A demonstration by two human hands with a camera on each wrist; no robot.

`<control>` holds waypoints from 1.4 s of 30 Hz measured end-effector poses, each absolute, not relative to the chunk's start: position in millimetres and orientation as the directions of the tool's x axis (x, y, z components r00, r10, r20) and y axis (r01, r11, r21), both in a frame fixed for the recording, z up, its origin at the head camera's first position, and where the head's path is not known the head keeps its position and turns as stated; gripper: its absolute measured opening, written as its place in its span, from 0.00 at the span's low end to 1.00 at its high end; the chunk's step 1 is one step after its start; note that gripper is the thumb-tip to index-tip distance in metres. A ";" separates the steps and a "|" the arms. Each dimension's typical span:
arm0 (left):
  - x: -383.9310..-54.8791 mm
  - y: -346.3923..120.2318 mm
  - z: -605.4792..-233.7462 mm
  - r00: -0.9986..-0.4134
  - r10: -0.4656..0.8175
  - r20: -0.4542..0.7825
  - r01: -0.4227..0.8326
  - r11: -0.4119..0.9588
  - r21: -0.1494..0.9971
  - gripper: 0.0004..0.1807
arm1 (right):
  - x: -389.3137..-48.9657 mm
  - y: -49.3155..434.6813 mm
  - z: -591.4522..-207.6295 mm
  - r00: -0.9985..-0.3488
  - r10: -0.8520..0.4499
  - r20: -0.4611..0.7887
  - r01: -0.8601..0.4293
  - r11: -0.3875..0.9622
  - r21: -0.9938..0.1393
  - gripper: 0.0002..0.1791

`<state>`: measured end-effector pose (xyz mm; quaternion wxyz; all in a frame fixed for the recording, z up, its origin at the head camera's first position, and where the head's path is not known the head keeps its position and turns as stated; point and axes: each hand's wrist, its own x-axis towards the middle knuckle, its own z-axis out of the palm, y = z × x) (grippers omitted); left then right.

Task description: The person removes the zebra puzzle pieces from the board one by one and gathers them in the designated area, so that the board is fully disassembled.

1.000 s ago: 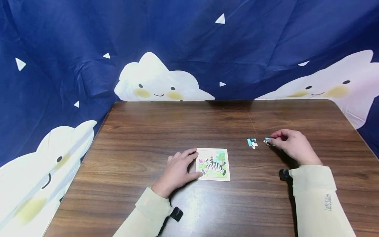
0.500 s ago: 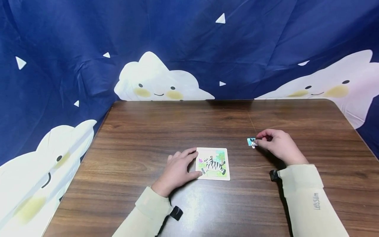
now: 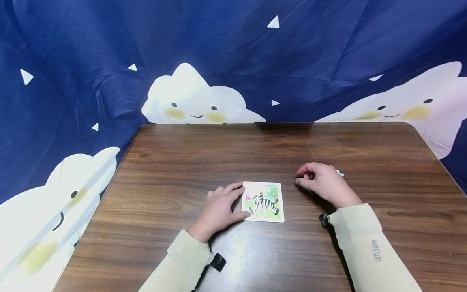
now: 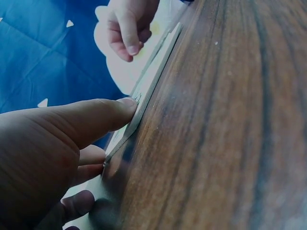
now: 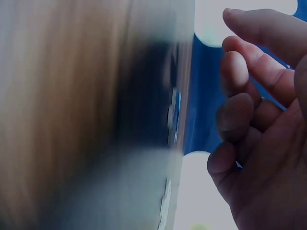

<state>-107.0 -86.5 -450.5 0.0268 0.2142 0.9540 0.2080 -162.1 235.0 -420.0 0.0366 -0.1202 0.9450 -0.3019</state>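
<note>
A square zebra jigsaw puzzle (image 3: 273, 201) in a pale frame lies flat on the table. My left hand (image 3: 219, 211) rests along its left side, fingers and thumb spread on the frame; the left wrist view has the thumb (image 4: 115, 112) over the edge. To the puzzle's right, my right hand (image 3: 326, 184) hovers low over the table, fingers loosely bent. Nothing shows between thumb and fingertips in the right wrist view. Part of a blue-and-white puzzle piece (image 3: 340, 172) peeks out behind that hand. Two pieces lie on the tabletop in the right wrist view, one with a blue edge (image 5: 177, 115).
The brown wood-grain table (image 3: 175, 162) has rounded back corners. A dark blue cloth (image 3: 226, 40) with white clouds and triangles hangs behind it and along its left side. Black straps with small units sit at both wrists.
My right hand has moved left, away from the puzzle pieces and towards the puzzle, passing over the nearer piece and now hiding it. My left hand and the puzzle have stayed in place.
</note>
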 end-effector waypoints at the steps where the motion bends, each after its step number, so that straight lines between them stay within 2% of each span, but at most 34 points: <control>1: -107.2 -86.4 -450.9 -0.906 0.421 0.037 0.398 0.822 0.407 0.41 | -161.7 232.2 -420.7 -0.966 -0.259 0.008 -0.216 0.788 -0.577 0.07; 11: -106.6 -86.3 -450.3 -0.906 0.423 0.023 0.394 0.822 0.411 0.41 | -155.6 202.1 -430.0 -0.925 -0.376 0.063 -0.342 0.745 -0.572 0.06; 20: -107.7 -87.4 -451.2 -0.906 0.423 0.022 0.394 0.823 0.409 0.41 | -149.7 179.4 -434.1 -0.892 -0.452 0.003 -0.352 0.692 -0.630 0.08; 31: -108.5 -86.9 -451.7 -0.906 0.423 0.025 0.395 0.822 0.410 0.41 | -148.5 171.8 -435.7 -0.839 -0.544 -0.014 -0.427 0.674 -0.603 0.11; 36: -108.4 -86.7 -450.2 -0.905 0.426 0.023 0.396 0.821 0.411 0.40 | -148.9 169.1 -434.4 -0.840 -0.542 -0.033 -0.425 0.694 -0.581 0.11; 42: -108.0 -86.7 -449.8 -0.905 0.425 0.016 0.393 0.821 0.414 0.41 | -149.8 167.9 -434.3 -0.839 -0.543 -0.027 -0.418 0.675 -0.608 0.08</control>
